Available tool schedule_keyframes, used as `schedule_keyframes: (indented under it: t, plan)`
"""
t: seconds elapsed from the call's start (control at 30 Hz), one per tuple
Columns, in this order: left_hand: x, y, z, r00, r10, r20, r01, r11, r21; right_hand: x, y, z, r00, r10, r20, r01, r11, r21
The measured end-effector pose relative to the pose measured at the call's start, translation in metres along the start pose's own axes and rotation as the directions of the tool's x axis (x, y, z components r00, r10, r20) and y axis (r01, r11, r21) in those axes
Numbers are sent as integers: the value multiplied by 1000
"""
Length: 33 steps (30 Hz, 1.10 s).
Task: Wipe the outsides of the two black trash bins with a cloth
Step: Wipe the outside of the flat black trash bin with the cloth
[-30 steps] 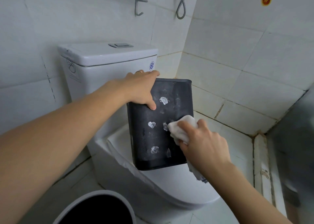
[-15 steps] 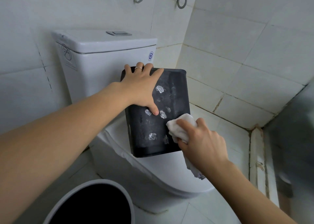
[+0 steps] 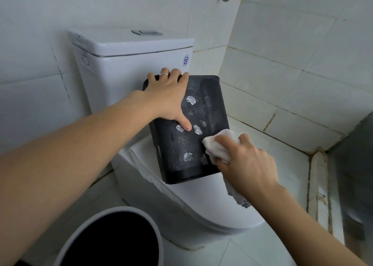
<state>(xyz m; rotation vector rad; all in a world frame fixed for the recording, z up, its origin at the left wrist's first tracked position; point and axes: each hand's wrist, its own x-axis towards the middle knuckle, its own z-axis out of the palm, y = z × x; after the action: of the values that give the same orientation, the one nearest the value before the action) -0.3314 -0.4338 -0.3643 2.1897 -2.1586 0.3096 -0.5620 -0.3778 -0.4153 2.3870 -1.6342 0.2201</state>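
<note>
The toilet tank [image 3: 129,68] bears a round blue logo [image 3: 186,60], its characters seemingly too small to read.

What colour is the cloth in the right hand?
White; the cloth shows clearly in the head view.
</note>
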Motion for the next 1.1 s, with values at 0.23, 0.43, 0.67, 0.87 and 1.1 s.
schedule_keyframes:
  t: [0.23, 0.43, 0.67, 0.87, 1.1]
  plan:
    - [3, 5, -3, 1000, 21, 14, -21, 1000, -1, -17, -10, 6, 988, -152, 16, 153, 981, -122]
    - [5, 5, -3, 999, 37, 13, -37, 999, 16, -6, 7, 9, 995, -83, -53, 74, 985, -155]
    - [8, 4, -2, 999, 27, 26, -27, 999, 18, -18, -11, 10, 988, -151, -25, 146, 977, -153]
    - [8, 5, -2, 999, 44, 19, -44, 999, 11, -14, -1, 7, 996, -93, 1, 92, 989, -117]
    - [7, 5, -3, 999, 37, 18, -37, 999, 7, -14, -5, 5, 997, -66, -34, 64, 996, -63]
